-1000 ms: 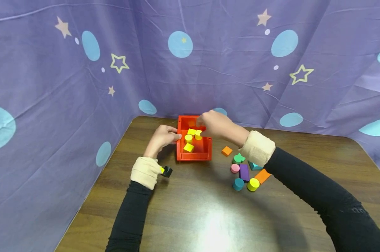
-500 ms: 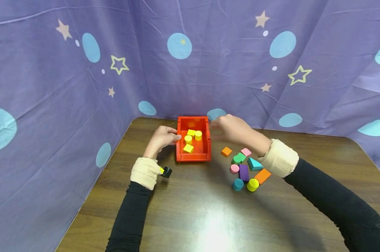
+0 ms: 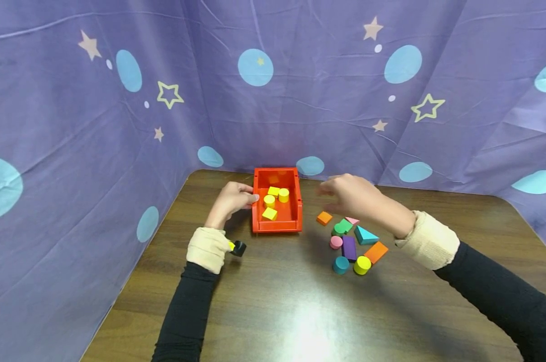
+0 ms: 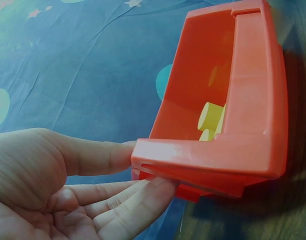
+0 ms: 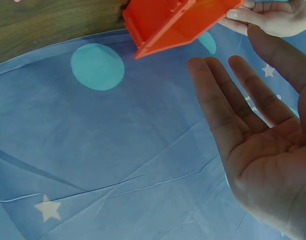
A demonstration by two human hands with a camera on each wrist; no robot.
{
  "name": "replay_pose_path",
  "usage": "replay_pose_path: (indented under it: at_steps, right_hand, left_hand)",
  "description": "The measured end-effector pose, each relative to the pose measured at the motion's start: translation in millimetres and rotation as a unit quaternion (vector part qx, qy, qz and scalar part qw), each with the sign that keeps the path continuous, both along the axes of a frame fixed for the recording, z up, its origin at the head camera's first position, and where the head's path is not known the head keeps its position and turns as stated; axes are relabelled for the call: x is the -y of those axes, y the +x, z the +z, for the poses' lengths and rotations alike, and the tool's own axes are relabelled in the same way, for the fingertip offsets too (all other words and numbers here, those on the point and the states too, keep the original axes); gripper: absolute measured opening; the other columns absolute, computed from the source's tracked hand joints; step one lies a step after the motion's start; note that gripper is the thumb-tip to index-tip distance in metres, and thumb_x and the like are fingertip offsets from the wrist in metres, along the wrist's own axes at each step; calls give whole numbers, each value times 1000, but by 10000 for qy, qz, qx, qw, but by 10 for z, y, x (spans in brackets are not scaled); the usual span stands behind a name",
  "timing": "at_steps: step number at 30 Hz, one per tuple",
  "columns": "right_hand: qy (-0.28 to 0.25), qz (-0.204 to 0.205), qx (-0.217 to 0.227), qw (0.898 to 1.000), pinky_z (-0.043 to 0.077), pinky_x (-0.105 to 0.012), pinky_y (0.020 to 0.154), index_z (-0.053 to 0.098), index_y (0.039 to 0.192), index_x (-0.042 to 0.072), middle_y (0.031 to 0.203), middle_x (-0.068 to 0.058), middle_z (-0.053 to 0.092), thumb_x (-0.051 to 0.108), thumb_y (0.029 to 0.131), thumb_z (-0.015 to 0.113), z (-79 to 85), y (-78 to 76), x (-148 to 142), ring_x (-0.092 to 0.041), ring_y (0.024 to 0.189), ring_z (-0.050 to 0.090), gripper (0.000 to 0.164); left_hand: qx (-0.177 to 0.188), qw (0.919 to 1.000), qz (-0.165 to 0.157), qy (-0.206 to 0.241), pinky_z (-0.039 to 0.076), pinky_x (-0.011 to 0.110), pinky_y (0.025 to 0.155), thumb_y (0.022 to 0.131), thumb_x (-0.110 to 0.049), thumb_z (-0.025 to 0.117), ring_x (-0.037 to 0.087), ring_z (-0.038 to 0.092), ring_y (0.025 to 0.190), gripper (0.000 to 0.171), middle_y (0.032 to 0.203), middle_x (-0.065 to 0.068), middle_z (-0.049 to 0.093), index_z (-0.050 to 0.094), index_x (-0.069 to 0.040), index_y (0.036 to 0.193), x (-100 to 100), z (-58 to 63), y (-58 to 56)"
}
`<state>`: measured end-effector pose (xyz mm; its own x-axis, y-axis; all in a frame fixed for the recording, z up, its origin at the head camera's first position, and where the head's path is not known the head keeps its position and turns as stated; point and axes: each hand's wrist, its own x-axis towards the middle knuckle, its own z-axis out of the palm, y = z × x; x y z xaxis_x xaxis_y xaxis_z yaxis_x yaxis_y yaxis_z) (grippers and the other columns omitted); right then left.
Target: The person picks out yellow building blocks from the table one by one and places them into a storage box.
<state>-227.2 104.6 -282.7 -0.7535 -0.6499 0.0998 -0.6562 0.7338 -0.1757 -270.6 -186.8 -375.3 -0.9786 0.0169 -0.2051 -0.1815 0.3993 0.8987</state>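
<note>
A red open bin [image 3: 277, 225] stands near the back of the table with several yellow blocks inside, among them a yellow cylinder [image 3: 284, 195] and a yellow square block [image 3: 269, 214]. My left hand [image 3: 231, 201] pinches the bin's left rim, thumb above and fingers below, as the left wrist view shows. Above the table, right of the bin, hovers my right hand [image 3: 352, 196]. Its fingers look loosely extended in the right wrist view and hold nothing. Beneath and beside it lie an orange square block [image 3: 324, 218], a green block [image 3: 342, 227] and a partly hidden pink block [image 3: 352, 220].
More loose blocks lie on the right: a turquoise triangle [image 3: 365, 236], a purple block [image 3: 349, 248], an orange rectangle [image 3: 376, 252], a pink cylinder [image 3: 336, 243], a blue cylinder [image 3: 340, 265] and a yellow cylinder [image 3: 362, 265]. A purple curtain [image 3: 300, 100] hangs behind the table.
My right hand has moved from over the bin to the right, above the table near the loose blocks. The left hand has stayed at the bin's rim.
</note>
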Motion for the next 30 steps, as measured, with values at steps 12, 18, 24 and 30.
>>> replay_pose_path:
  at_steps: [12,18,24,30]
  right_hand:
    - [266,17,-21,9996,56,-33,68,70,102,18,99,5,70,18,76,77,-115,149,-287,-13,83,65,27]
    - [391,34,-18,9992,55,-33,66,70,99,16,93,6,70,13,73,77,-177,200,-407,-15,82,65,27]
    - [373,111,196,9991,53,-27,62,70,91,19,86,10,66,13,71,79,-258,249,-498,-10,77,62,22]
    - [603,226,320,9974,50,-26,57,69,88,18,86,6,67,10,72,76,-352,274,-543,-10,72,60,19]
  left_hand:
    - [39,10000,29,17,55,40,86,86,-9,65,27,68,90,41,117,21,61,55,7,122,2,7,8]
    - [39,9999,30,138,55,42,88,86,-7,64,30,66,96,40,117,23,60,55,9,121,-10,8,10]
    - [70,9998,25,157,54,42,89,86,-7,64,31,65,98,40,117,23,60,54,9,122,-9,10,9]
    - [58,9999,47,78,55,42,88,86,-9,64,31,66,96,41,117,22,61,55,8,122,-9,9,7]
